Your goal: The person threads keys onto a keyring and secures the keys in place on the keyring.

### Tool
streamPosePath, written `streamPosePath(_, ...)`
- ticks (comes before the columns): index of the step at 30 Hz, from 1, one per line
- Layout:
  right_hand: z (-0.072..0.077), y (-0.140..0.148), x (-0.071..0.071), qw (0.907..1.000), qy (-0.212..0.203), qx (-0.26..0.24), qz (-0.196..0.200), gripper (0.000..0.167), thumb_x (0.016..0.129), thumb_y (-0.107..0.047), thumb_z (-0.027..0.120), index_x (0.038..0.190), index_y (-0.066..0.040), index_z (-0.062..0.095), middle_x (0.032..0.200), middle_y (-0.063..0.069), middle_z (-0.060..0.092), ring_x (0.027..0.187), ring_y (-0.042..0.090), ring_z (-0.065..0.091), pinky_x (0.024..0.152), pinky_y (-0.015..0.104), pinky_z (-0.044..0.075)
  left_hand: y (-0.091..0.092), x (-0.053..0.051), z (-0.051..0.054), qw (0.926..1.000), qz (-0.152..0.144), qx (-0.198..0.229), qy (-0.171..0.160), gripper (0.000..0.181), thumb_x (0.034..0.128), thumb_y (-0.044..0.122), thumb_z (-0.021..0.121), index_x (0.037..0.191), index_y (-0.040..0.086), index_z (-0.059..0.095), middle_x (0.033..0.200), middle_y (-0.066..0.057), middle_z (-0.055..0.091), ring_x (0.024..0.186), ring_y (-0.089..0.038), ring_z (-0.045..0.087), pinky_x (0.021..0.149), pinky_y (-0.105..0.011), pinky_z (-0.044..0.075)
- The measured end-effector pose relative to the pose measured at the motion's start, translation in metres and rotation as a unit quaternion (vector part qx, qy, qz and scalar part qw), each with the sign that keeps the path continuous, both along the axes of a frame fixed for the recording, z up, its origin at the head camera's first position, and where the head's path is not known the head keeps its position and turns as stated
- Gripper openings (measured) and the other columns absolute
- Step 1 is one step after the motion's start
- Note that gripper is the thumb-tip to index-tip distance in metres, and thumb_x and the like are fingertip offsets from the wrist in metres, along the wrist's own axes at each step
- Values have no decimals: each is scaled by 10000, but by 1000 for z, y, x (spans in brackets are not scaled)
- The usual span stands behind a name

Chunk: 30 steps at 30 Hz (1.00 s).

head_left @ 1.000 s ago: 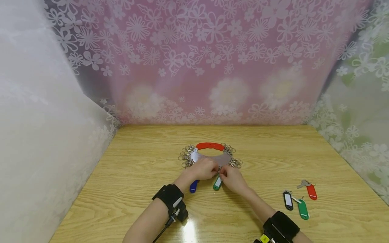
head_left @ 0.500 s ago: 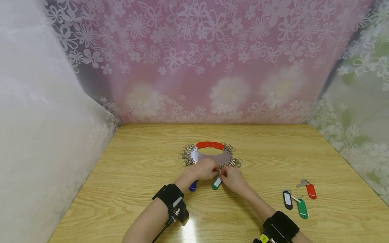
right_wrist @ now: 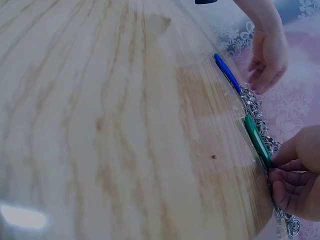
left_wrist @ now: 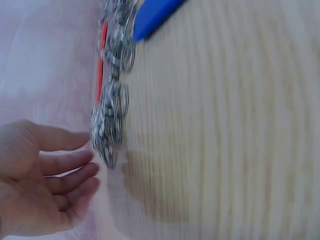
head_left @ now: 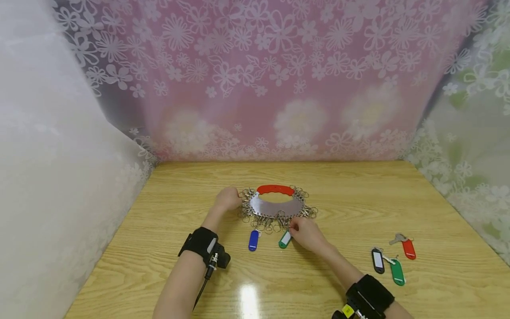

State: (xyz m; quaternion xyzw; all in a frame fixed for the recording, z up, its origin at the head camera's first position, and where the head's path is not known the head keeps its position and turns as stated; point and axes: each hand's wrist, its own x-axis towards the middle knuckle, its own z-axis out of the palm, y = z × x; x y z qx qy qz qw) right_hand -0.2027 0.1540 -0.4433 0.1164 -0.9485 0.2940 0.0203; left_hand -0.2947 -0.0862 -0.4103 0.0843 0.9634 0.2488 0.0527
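A curved metal plate point(head_left: 275, 207) with a red handle point(head_left: 276, 190) lies on the table, many small clips and rings along its edge. My left hand point(head_left: 229, 198) is at its left end; in the left wrist view that hand point(left_wrist: 47, 175) has loosely bent fingers beside the rings point(left_wrist: 106, 127), holding nothing visible. With thumb and fingers my right hand point(head_left: 306, 231) pinches the ring end of a green tag point(head_left: 284, 239) at the lower edge; the right wrist view shows the green tag point(right_wrist: 257, 140) against the fingertips. A blue tag point(head_left: 253, 240) hangs from the lower left edge.
To the right on the wooden table point(head_left: 191, 283) lie a black tag point(head_left: 377, 261), another green tag point(head_left: 397, 272) and a red tag point(head_left: 408, 249) with a key point(head_left: 398, 239). Patterned cloth point(head_left: 279, 88) stands behind the table.
My left hand has left the lower edge by the green tag and moved up and left to the plate's left end, uncovering the lower clips. My right hand has stayed almost still.
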Motion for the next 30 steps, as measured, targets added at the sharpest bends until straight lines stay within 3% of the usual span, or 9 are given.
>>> streamPosePath(4, 0, 1, 1, 10000, -71, 27, -46, 96, 796, 0, 653, 732, -61, 615, 664, -7, 559, 602, 119, 477, 539, 261, 408, -10, -2, -4, 9977, -34, 252, -626, 376, 751, 16, 593, 499, 126, 336, 516, 25, 259, 455, -122, 274, 457, -244, 267)
streamPosePath(11, 1, 2, 4, 10000, -26, 25, 40, 80, 802, 9, 649, 752, -50, 627, 668, -2, 562, 607, 118, 476, 554, 277, 415, -9, -4, -9, 9980, 15, 184, -599, 365, 759, 20, 610, 523, 120, 351, 559, 5, 289, 505, -144, 309, 491, -257, 283)
streamPosePath(16, 1, 2, 4, 10000, -69, 47, 15, 84, 800, 12, 645, 759, -59, 629, 681, -8, 564, 621, 117, 488, 567, 277, 423, -12, -6, -13, 9962, 5, 501, -713, 355, 770, 7, 594, 535, 124, 356, 551, 10, 268, 488, -132, 281, 481, -258, 270)
streamPosePath(24, 3, 7, 5, 9999, 27, 145, -43, 75, 809, -22, 657, 755, -57, 618, 679, -7, 549, 606, 118, 474, 543, 270, 405, -12, -5, -17, 9985, -211, 405, -314, 325, 787, 0, 566, 559, 118, 366, 534, 12, 273, 483, -125, 272, 503, -253, 265)
streamPosePath(30, 7, 23, 13, 9999, -104, 24, -83, 61, 845, -78, 640, 802, -57, 602, 673, -14, 518, 591, 117, 444, 527, 270, 382, -7, -1, -18, 9990, -185, 389, -107, 246, 765, -31, 547, 603, 97, 412, 576, -10, 347, 516, -142, 335, 503, -253, 291)
